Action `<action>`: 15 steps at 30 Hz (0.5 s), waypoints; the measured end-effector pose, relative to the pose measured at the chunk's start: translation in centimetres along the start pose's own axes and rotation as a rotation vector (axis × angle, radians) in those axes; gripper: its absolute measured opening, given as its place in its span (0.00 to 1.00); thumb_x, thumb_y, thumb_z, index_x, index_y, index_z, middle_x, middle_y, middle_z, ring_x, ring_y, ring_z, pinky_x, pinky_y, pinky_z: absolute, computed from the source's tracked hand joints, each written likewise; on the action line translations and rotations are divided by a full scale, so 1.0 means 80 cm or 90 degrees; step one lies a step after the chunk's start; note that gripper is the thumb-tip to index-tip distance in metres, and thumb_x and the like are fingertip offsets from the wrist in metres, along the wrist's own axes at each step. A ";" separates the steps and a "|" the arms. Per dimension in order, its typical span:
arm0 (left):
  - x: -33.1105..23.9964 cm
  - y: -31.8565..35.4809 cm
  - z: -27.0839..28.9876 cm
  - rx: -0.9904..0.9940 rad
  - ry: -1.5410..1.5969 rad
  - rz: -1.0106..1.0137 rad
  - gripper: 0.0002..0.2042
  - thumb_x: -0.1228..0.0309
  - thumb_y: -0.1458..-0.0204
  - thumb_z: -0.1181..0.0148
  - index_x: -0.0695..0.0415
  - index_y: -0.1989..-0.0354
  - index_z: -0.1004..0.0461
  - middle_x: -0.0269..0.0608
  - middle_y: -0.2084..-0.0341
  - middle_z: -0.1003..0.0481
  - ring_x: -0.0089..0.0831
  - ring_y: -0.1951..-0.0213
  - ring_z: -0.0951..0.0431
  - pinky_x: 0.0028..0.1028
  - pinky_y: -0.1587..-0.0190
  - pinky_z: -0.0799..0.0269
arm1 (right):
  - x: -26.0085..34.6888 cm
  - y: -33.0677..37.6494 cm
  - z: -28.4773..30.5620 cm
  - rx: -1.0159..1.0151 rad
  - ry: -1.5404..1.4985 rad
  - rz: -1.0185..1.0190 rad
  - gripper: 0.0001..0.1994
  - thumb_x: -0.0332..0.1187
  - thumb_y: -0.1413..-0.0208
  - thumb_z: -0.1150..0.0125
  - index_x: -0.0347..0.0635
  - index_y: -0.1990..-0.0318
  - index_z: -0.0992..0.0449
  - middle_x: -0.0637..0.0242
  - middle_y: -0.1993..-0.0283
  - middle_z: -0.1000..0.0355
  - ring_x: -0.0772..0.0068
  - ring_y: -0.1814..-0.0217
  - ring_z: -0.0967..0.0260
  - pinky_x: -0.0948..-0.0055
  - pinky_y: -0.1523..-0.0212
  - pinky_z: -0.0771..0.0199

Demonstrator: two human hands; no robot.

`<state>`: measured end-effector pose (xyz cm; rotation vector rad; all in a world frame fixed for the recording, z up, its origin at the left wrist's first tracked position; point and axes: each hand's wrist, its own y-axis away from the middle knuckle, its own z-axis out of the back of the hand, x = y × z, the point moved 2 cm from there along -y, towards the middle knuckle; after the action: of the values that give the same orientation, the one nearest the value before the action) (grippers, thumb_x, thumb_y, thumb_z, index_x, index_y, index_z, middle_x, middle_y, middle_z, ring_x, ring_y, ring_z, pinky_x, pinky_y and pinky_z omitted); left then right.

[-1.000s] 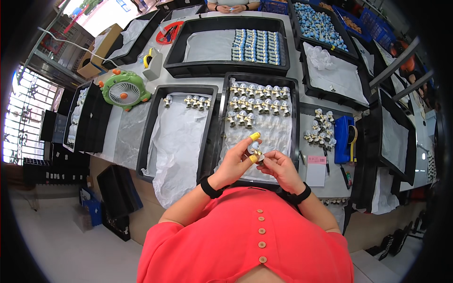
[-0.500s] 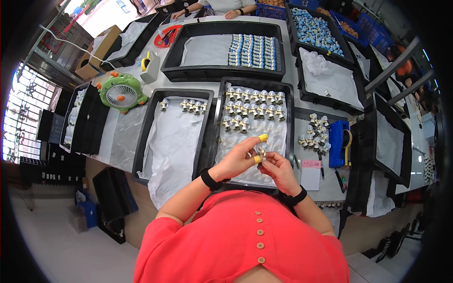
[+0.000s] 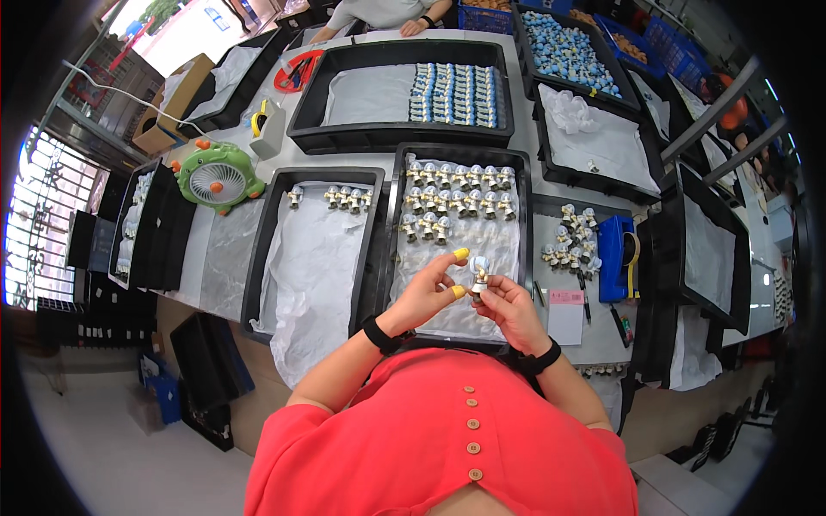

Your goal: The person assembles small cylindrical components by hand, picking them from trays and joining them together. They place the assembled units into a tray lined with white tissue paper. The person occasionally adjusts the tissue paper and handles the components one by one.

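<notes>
A small figurine point(image 3: 479, 273) with a pale blue-white head and gold details stands upright in the fingers of my right hand point(image 3: 514, 311), which pinch it near its base. Just to its left, my left hand point(image 3: 423, 301) has thumb and forefinger spread, yellow covers on both tips, apart from the figurine. Both hands are over the near half of a black tray point(image 3: 527, 249) lined with white paper. Farther up in that tray stand rows of similar figurines point(image 3: 460, 202). More figurines point(image 3: 575, 241) cluster on the table to the right.
A second paper-lined tray point(image 3: 258, 284) with a few figurines lies left. Beyond is a larger tray point(image 3: 301, 138) of blue pieces. A green fan point(image 3: 219, 179), blue tape dispenser point(image 3: 613, 258) and notepad point(image 3: 565, 322) flank the work. A co-worker's hand point(image 3: 415, 27) rests at the far edge.
My left fingers have spread and drawn back leftward from the figurine. It now shows plainly, held by my right hand alone. The view has shifted slightly.
</notes>
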<state>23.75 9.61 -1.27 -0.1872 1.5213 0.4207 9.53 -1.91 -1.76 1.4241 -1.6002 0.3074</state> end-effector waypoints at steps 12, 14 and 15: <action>0.108 0.044 0.022 -0.102 -0.240 0.179 0.20 0.72 0.52 0.41 0.61 0.49 0.33 0.40 0.60 0.28 0.21 0.76 0.30 0.24 0.69 0.31 | 0.004 -0.004 0.006 0.006 -0.038 -0.015 0.12 0.31 0.42 0.46 0.39 0.53 0.33 0.65 0.57 0.27 0.77 0.59 0.29 0.80 0.57 0.29; 0.121 0.052 0.017 -0.092 -0.262 0.168 0.17 0.72 0.52 0.40 0.62 0.54 0.31 0.42 0.64 0.27 0.23 0.77 0.30 0.25 0.71 0.31 | 0.003 -0.004 0.006 0.011 -0.047 -0.011 0.12 0.31 0.42 0.46 0.39 0.53 0.33 0.65 0.58 0.27 0.78 0.59 0.29 0.80 0.57 0.29; 0.119 0.053 0.013 -0.074 -0.268 0.183 0.16 0.72 0.53 0.41 0.63 0.55 0.31 0.42 0.66 0.27 0.23 0.77 0.30 0.25 0.71 0.32 | 0.002 -0.003 0.007 0.012 -0.052 -0.009 0.12 0.31 0.42 0.46 0.39 0.53 0.33 0.64 0.58 0.27 0.78 0.59 0.29 0.80 0.57 0.29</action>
<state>23.10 15.32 -10.01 0.0326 1.1112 0.7298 9.53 -2.48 -1.99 1.4774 -1.6561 0.2601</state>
